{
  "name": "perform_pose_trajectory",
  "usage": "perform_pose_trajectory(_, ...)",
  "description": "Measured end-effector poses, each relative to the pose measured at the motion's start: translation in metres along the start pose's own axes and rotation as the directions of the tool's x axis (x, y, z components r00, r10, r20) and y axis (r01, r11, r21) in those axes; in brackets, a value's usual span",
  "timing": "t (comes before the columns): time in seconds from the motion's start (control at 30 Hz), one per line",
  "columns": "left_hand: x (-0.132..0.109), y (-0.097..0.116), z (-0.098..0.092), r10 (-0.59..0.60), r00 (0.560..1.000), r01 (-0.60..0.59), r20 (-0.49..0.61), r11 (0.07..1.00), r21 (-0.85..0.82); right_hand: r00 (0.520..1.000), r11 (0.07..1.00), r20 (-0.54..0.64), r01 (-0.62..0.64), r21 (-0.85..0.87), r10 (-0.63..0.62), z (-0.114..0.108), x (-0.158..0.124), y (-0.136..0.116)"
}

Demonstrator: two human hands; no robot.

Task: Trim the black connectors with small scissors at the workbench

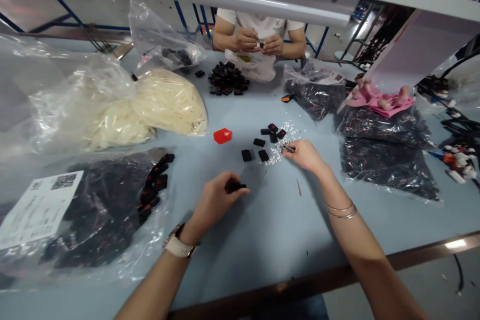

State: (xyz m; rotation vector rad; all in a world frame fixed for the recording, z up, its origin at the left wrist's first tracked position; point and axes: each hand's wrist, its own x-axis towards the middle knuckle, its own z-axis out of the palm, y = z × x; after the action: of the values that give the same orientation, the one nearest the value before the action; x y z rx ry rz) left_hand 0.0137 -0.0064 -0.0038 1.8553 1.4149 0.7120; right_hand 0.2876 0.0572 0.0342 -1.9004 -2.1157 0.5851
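Note:
Between thumb and fingers, my left hand (pixel 217 197) grips a small black plastic connector housing (pixel 235 186) just above the blue-grey tabletop (pixel 262 235). My right hand (pixel 304 155) pinches a slim metal tool (pixel 288 148), probably tweezers, its tip at a scatter of tiny white pieces (pixel 276 154). Beside that scatter lie several loose black housings (pixel 259 142). A red flat tray (pixel 222 135) holding a few white bits rests farther left. Nearer me, to the right, is a thin brownish stick (pixel 298 187).
A bag of black parts (pixel 101 210) spills at left, behind it a bag of cream pieces (pixel 168 102). Bagged black parts (pixel 386 165) and a pink glove (pixel 390 102) lie right. Across the table, a co-worker's hands (pixel 258 42) hold a small part behind a black pile (pixel 228 79).

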Motion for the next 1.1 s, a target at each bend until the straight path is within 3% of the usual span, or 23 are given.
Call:
perform_pose_trajectory(0.17, -0.006, 0.001, -0.004, 0.079, 0.996, -0.079, -0.031, 0.997, 0.013, 0.993, 0.998, 0.122, -0.009, 0.062, 0.001, 0.006, -0.001, -0.003)
perform_pose_trajectory(0.5, -0.006, -0.002, 0.001, 0.035, 0.999, -0.035, 0.003, 0.997, -0.071, 0.999, 0.995, 0.044, -0.011, -0.095, 0.015, 0.011, -0.005, -0.015)
perform_pose_trajectory(0.63, -0.005, -0.002, 0.003, -0.035, 0.999, 0.031, -0.022, 0.988, -0.148, 0.997, 0.986, -0.072, 0.019, 0.164, -0.008, 0.01, -0.01, -0.027)
perform_pose_trajectory(0.73, -0.004, -0.003, 0.003, -0.075, 0.997, 0.07, -0.023, 0.983, -0.172, 0.995, 0.882, -0.085, 0.085, 0.463, -0.051, 0.022, -0.016, -0.044)
perform_pose_trajectory(0.8, -0.003, -0.004, 0.003, -0.074, 0.997, 0.066, -0.032, 0.98, -0.188, 0.993, 0.81, -0.065, 0.122, 0.574, -0.103, 0.034, -0.021, -0.057)
perform_pose_trajectory(0.93, -0.002, -0.003, 0.003, -0.04, 0.998, 0.03, -0.046, 0.977, -0.209, 0.979, 0.753, -0.033, 0.175, 0.634, -0.2, 0.054, -0.03, -0.075)
perform_pose_trajectory(1.1, -0.002, -0.001, 0.003, -0.052, 0.996, 0.04, -0.068, 0.986, -0.164, 0.965, 0.761, 0.039, 0.178, 0.624, -0.258, 0.058, -0.038, -0.083)
